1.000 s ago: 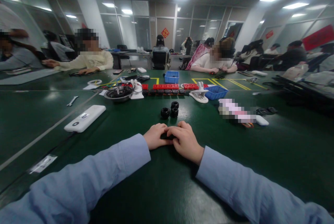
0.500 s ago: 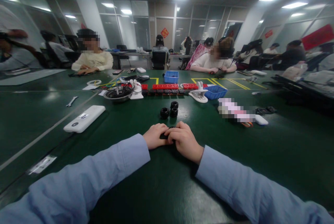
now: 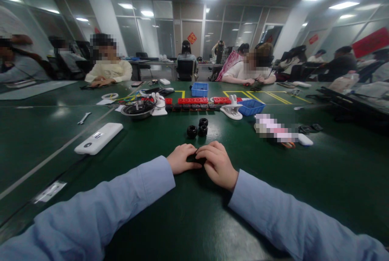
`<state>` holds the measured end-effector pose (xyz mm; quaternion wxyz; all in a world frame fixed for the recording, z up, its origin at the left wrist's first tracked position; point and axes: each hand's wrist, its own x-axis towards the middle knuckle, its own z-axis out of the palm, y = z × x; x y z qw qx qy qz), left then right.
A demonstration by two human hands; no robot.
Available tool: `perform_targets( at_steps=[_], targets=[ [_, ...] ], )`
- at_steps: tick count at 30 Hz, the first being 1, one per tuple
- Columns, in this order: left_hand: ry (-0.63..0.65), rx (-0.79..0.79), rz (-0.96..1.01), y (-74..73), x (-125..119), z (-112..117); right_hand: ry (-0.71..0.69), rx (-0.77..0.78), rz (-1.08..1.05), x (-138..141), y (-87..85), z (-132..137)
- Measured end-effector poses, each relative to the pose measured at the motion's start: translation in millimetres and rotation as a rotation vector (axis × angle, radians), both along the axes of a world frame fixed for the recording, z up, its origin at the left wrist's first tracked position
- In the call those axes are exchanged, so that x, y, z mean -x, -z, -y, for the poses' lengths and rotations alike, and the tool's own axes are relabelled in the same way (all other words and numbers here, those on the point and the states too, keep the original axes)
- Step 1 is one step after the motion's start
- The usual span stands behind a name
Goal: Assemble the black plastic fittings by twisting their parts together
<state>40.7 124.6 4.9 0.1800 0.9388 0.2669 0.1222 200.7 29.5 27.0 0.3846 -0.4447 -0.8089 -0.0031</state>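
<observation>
We observe both hands together over the green table point(image 3: 191, 216). The left hand point(image 3: 182, 159) pinches a small dark piece point(image 3: 194, 158) between thumb and fingers; the piece sits low between the two hands, mostly covered. The right hand point(image 3: 219, 164) lays its bent fingertips at the piece's right side; we cannot tell whether it grips or merely steadies.

Risks, in our judgement:
- Slip: a loosened left pinch, or an uneven push from the right, could shoot the piece out sideways.
- Misjudged angle: the fingers hide most of the piece, so a crooked hold could pass unnoticed.
- Knock: three black wheel-like parts point(image 3: 192, 131) stand just beyond the fingertips; a forward slip could scatter them, and their rounded shape suggests rolling.
</observation>
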Motion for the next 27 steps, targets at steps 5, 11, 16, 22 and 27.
perform_targets(
  at_steps=[5,11,16,22,27],
  targets=[
    [-0.007,0.027,0.008,1.7,1,-2,0.267,0.068,-0.096,-3,3.2,-7],
    [-0.009,0.031,0.008,1.5,1,-1,0.287,0.201,-0.014,-3,5.9,-11],
    [-0.004,0.036,0.008,0.1,1,0,0.324,0.213,0.004,-2,5.0,-10],
    [-0.003,0.033,0.002,-1.6,0,0,0.323,0.192,0.004,0,6.3,-12],
    [-0.002,0.047,-0.007,-3.5,1,1,0.311,0.215,0.015,2,6.3,-12]
  ],
)
